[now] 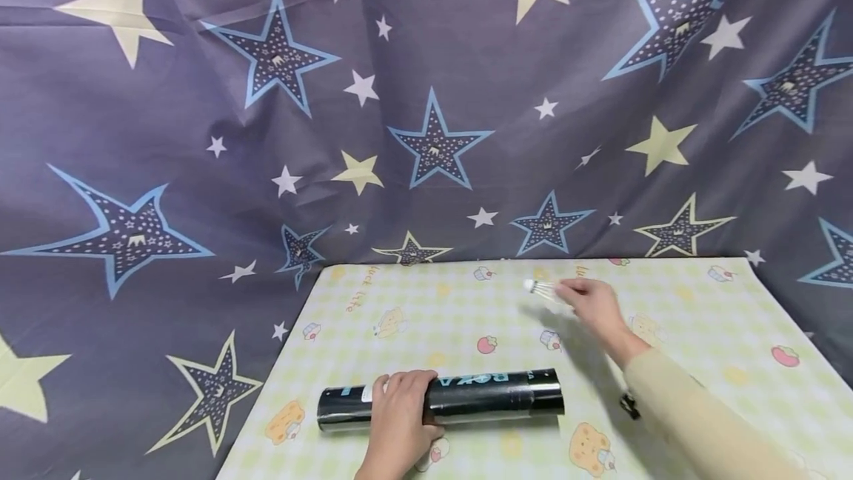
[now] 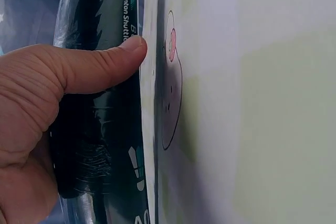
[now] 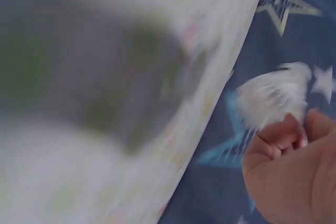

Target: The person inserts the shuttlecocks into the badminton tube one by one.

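A black shuttlecock tube (image 1: pixel 493 398) lies on its side across the table, with blue lettering on it. My left hand (image 1: pixel 400 421) grips it left of its middle. In the left wrist view the thumb (image 2: pixel 105 69) lies across the dark tube (image 2: pixel 97 124), where part of "Badminton Shuttle" can be read. Farther back and to the right, my right hand (image 1: pixel 596 310) pinches a white shuttlecock (image 1: pixel 538 288) by its feathers, cork pointing left. The right wrist view shows the shuttlecock (image 3: pixel 275 95) blurred, held above the table between thumb and fingers.
A checked, cartoon-print cloth (image 1: pixel 426 324) covers the table. Behind and to the left hangs a dark star-patterned curtain (image 1: pixel 466 58), meeting the table's back edge. A small black object (image 1: pixel 629 406) shows by the right forearm.
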